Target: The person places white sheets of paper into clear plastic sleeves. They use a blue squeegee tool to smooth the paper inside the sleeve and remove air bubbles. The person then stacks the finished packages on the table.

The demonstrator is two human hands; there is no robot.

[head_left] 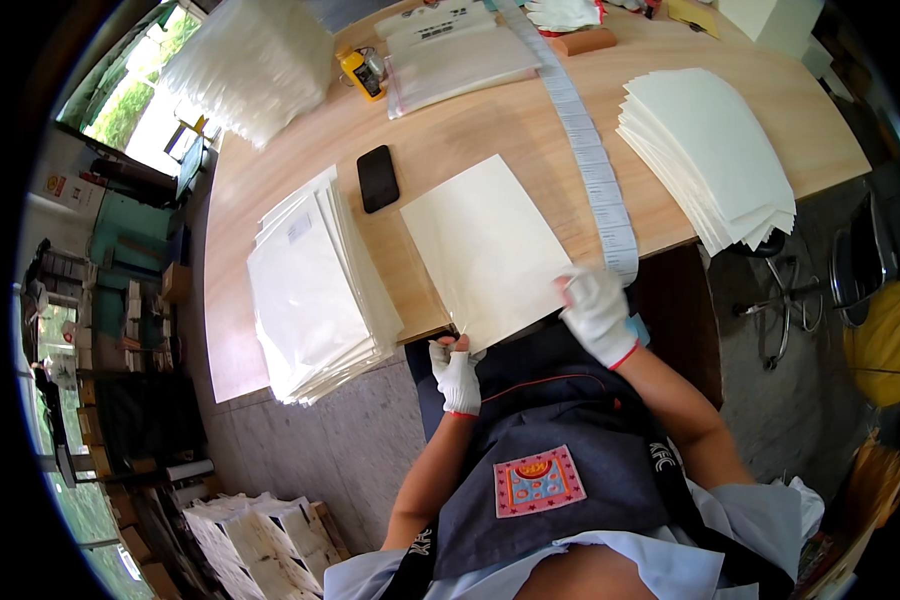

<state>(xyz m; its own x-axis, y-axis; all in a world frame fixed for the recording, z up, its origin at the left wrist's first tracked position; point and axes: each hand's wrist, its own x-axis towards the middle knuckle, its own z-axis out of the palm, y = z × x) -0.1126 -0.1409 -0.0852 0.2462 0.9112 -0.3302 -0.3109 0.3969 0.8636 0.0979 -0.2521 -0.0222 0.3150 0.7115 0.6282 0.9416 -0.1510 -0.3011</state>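
Note:
A cream sheet (485, 250) lies at the table's near edge, with what looks like clear plastic along its lower left side. My left hand (456, 378), in a white glove with bare fingertips, pinches the sheet's near left corner. At the sheet's right edge is my right hand (598, 316), gloved the same way; motion smears its fingers, so their grip cannot be made out. Left of the sheet stands a pile of plastic-wrapped cream sheets (310, 300), the top one bearing a small label. Beside my right hand ends a long strip of white labels (592, 160) running away across the table.
A fanned stack of cream sheets (705, 150) overhangs the table's right edge. Farther back lie a black phone (378, 179), a yellow bottle (361, 75), clear plastic bags (460, 70) and a large translucent bundle (255, 70). A wheeled chair (785, 290) stands at right, white stacks (260, 540) at lower left.

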